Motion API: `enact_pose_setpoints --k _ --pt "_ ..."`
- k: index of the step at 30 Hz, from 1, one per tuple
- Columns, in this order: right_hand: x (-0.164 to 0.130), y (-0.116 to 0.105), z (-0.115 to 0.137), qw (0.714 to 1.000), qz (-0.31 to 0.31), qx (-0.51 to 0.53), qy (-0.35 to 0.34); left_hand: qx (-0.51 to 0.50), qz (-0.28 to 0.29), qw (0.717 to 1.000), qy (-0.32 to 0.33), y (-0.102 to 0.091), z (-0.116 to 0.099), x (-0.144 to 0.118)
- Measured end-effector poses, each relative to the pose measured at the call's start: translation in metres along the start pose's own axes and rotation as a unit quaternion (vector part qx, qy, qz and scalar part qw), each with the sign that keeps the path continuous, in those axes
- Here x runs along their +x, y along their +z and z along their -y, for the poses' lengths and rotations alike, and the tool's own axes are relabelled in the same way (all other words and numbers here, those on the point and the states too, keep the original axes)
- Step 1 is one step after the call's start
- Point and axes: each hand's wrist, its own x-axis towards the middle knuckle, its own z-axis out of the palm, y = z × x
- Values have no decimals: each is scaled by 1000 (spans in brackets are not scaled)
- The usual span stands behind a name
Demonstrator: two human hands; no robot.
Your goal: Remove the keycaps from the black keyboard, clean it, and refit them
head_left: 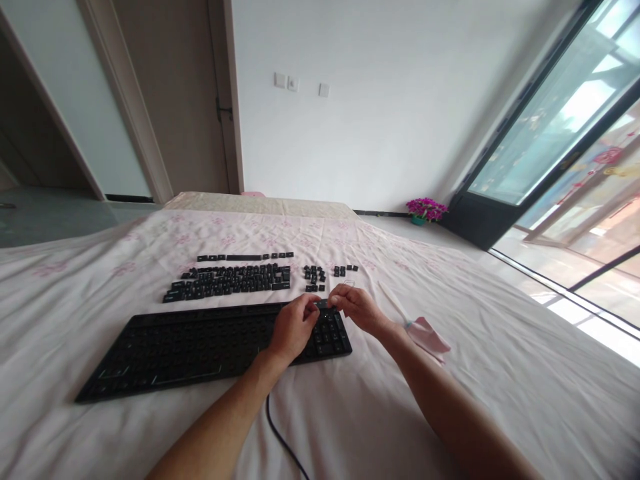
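A black keyboard [185,347] lies on the bed, most of its main section stripped of keycaps. Keys still sit on the number pad [327,337] at its right end. My left hand [295,328] rests over the keyboard beside the number pad, its thumb and fingers pinched together. At the number pad's top edge, my right hand [357,308] is closed in a pinch, close to the left fingertips. What either pinch holds is too small to make out. A thin wire loop [349,283] shows just behind the right hand; whether it is held I cannot tell.
Removed keycaps [230,280] lie in rows behind the keyboard, with smaller groups [314,275] farther right. A pink cloth-headed stick [427,337] lies by my right forearm. The black cable [280,433] runs toward me. Wrinkled sheet [500,373] covers the bed.
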Motion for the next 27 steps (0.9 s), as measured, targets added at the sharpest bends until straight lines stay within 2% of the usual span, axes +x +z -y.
enact_pose_setpoints --k 11,19,27 --pt "-5 3 -4 999 -8 -15 -44 49 20 998 18 1 1 0" --pt "-5 4 0 997 -2 -23 -76 121 91 988 18 6 -4 5" --pt "-6 5 4 996 16 -18 -85 165 73 984 16 14 -7 6"
